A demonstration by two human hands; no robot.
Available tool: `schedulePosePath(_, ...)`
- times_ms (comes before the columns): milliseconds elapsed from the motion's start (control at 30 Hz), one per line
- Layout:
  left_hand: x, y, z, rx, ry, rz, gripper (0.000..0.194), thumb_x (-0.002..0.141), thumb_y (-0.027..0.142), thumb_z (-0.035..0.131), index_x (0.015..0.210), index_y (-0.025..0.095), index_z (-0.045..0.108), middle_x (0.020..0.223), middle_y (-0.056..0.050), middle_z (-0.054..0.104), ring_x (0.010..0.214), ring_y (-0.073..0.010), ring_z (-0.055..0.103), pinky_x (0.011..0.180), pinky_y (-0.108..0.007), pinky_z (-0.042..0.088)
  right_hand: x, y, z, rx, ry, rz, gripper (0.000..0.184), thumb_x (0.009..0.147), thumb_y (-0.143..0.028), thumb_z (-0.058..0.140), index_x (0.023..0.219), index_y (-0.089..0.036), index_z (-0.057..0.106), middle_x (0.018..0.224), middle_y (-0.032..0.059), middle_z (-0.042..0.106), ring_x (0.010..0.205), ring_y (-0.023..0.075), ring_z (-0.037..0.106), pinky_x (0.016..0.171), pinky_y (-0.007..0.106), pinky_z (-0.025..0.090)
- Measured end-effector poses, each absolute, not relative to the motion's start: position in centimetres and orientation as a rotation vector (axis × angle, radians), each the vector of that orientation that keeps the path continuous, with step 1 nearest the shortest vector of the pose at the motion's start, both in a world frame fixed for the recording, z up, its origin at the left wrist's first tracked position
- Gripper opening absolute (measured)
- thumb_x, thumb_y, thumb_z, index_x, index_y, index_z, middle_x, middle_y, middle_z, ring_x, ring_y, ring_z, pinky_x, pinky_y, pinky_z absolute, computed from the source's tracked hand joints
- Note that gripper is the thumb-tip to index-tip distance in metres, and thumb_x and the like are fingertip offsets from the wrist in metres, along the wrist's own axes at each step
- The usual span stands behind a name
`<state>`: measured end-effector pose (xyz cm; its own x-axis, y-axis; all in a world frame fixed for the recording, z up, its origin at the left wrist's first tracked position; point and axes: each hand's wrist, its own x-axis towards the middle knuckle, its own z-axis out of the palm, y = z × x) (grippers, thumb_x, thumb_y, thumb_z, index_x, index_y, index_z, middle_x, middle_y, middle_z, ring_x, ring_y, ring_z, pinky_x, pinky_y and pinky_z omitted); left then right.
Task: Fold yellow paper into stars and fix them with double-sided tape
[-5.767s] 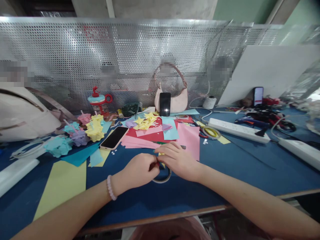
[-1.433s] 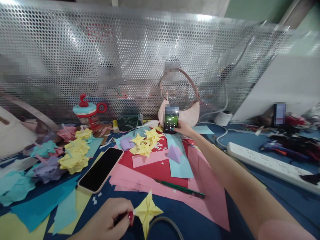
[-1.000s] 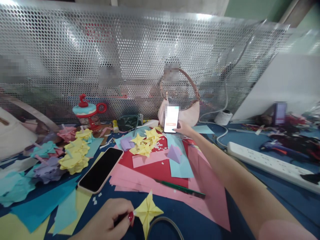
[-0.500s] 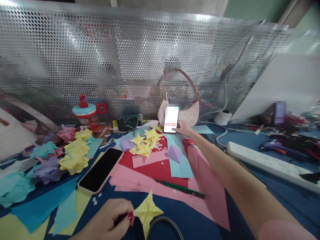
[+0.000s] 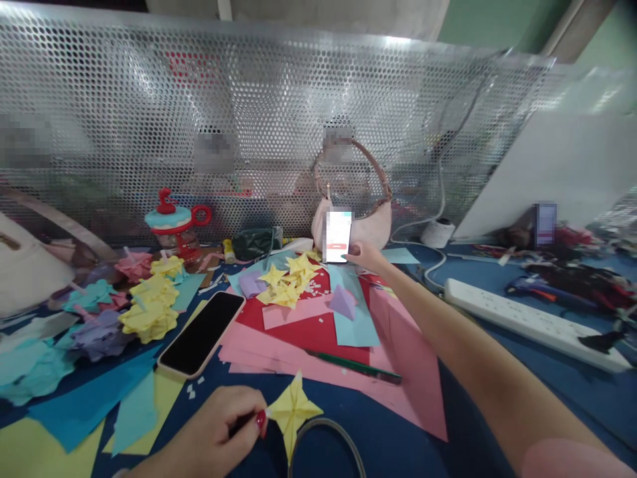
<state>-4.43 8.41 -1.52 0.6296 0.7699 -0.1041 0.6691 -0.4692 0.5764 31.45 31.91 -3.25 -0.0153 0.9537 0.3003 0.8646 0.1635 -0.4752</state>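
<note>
My left hand, closed in a pinch, holds one point of a yellow four-pointed origami star near the front edge. Farther back, my right hand reaches to the lower right corner of a lit phone. Its thumb lies over the screen's edge and the other fingers curl at the side. This phone stands upright before a pale pink handbag. More yellow paper stars lie in a pile in front of it. A thin dark ring-shaped loop arcs below the held star.
A second phone, screen dark, lies left of the paper sheets. A green pen rests on them. Folded paper flowers and a red-handled cup stand left. On the right is a white power strip; perforated metal stands behind.
The view has shifted slightly, so things on the right appear farther left. Both hands keep their places, the left on the star and the right at the lit phone.
</note>
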Motion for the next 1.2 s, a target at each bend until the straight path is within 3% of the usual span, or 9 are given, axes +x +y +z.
schedulePosePath(267, -4.1, 7.8, -0.8, 2.266, 1.122, 0.307, 0.021, 0.079, 0.017, 0.034, 0.064, 0.017, 0.048, 0.063, 0.002, 0.053, 0.062, -0.011, 0.049, 0.061, -0.019, 0.034, 29.4, 27.5, -1.2, -1.663, -1.998, -0.001, 0.034, 0.075, -0.025, 0.059, 0.107, -0.012, 0.053, 0.089, 0.0089, 0.064, 0.08, 0.0193, 0.058, 0.071, 0.028, 0.043)
schedulePosePath(633, -4.3, 7.2, -0.6, 2.255, 1.145, 0.321, 0.021, 0.08, 0.018, 0.034, 0.065, 0.016, 0.049, 0.064, 0.002, 0.053, 0.064, -0.011, 0.049, 0.064, -0.019, 0.034, 22.6, 19.9, 2.1, -1.311, -2.36, -0.116, 0.02, 0.078, -0.019, 0.052, 0.097, -0.016, 0.06, 0.098, 0.0084, 0.063, 0.093, 0.0212, 0.056, 0.081, 0.032, 0.041)
schedulePosePath(1033, -4.1, 7.2, -0.3, 2.229, 1.175, 0.307, 0.02, 0.079, 0.018, 0.035, 0.066, 0.016, 0.05, 0.066, 0.001, 0.055, 0.066, -0.0114, 0.05, 0.065, -0.02, 0.035, 19.3, 14.6, 3.5, -0.978, -2.628, 0.049, 0.014, 0.08, -0.017, 0.05, 0.087, -0.016, 0.062, 0.085, 0.0054, 0.064, 0.081, 0.0175, 0.057, 0.076, 0.031, 0.041)
schedulePosePath(1200, -4.1, 7.1, -0.2, 2.266, 1.161, 0.334, 0.021, 0.079, 0.017, 0.036, 0.065, 0.016, 0.051, 0.065, 0.001, 0.056, 0.064, -0.0115, 0.051, 0.064, -0.02, 0.037, 18.3, 12.6, 3.7, -0.714, -2.641, 0.316, 0.017, 0.08, -0.019, 0.051, 0.095, -0.016, 0.06, 0.095, 0.0062, 0.06, 0.091, 0.0164, 0.054, 0.082, 0.029, 0.043)
